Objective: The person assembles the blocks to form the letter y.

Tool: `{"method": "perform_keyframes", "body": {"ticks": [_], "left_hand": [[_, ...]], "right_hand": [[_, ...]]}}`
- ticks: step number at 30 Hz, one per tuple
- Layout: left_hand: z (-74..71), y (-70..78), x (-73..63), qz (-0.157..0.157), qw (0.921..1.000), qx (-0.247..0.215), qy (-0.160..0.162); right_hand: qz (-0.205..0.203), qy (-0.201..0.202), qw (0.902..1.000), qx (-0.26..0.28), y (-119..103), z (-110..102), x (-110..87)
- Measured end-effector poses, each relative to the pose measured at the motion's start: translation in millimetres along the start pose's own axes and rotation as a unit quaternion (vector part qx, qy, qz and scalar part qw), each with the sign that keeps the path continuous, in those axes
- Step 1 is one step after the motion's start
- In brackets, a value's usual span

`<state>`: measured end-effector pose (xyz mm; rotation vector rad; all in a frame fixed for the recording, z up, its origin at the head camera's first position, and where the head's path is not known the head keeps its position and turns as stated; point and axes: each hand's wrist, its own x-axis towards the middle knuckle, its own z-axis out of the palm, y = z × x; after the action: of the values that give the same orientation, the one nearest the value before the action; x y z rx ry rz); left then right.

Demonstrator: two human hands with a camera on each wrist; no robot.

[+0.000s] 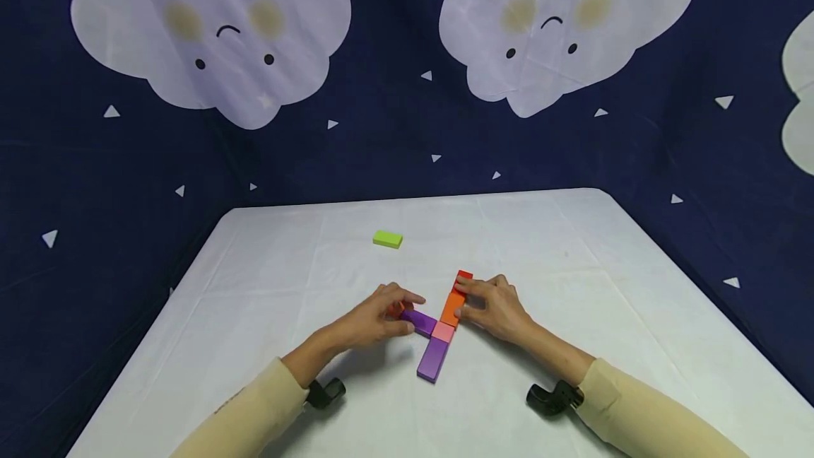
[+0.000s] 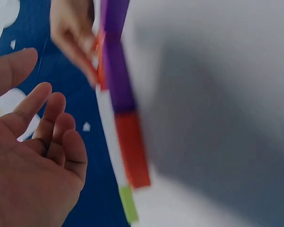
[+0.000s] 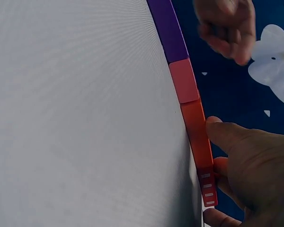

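Blocks lie end to end in a branching line. A purple block (image 1: 433,360) is nearest, then a pink block (image 1: 443,331), an orange block (image 1: 452,309) and a red block (image 1: 465,275). Leftward from the pink one runs another purple block (image 1: 420,321), with a red-orange block (image 2: 132,151) at its outer end. My left hand (image 1: 375,316) hovers over this branch with loosely bent fingers, holding nothing. My right hand (image 1: 499,309) holds the orange block, thumb at its side, with the index finger reaching across to the red block.
A lime-green block (image 1: 387,239) lies apart, farther back on the white table (image 1: 286,253). Behind the table hangs a dark blue cloth (image 1: 381,161) with clouds and small white shapes. Black wrist cameras sit below both hands.
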<state>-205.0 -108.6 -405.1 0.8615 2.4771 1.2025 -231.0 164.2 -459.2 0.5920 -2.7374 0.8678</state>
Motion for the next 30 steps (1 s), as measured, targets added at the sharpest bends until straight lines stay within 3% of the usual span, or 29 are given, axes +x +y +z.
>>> {"method": "perform_keyframes", "body": {"ticks": [5, 9, 14, 19, 25, 30], "left_hand": [[-31.4, -15.0, 26.0, -0.014, 0.9947, 0.021, 0.099], [-50.3, -36.4, 47.3, -0.056, 0.9861, 0.035, 0.152], [-63.9, -58.8, 69.7, -0.135, 0.9732, 0.067, 0.174], [-69.8, -68.2, 89.9, -0.200, 0.9545, 0.109, 0.192], [-67.8, -74.6, 106.4, -0.244, 0.9383, 0.117, 0.215], [-63.4, -76.2, 115.6, -0.263, 0.9310, 0.119, 0.224]], "right_hand": [[0.003, -0.003, 1.0000, 0.004, 1, -2, -0.1], [0.009, -0.008, 0.9999, 0.010, 1, 0, -1.3], [0.006, -0.014, 0.9999, 0.004, 2, 2, -2.4], [0.006, -0.008, 1.0000, 0.001, 1, 1, -0.7], [0.003, -0.011, 0.9999, -0.002, 2, 1, 0.5], [0.001, -0.010, 1.0000, 0.000, 2, -1, 0.3]]}}
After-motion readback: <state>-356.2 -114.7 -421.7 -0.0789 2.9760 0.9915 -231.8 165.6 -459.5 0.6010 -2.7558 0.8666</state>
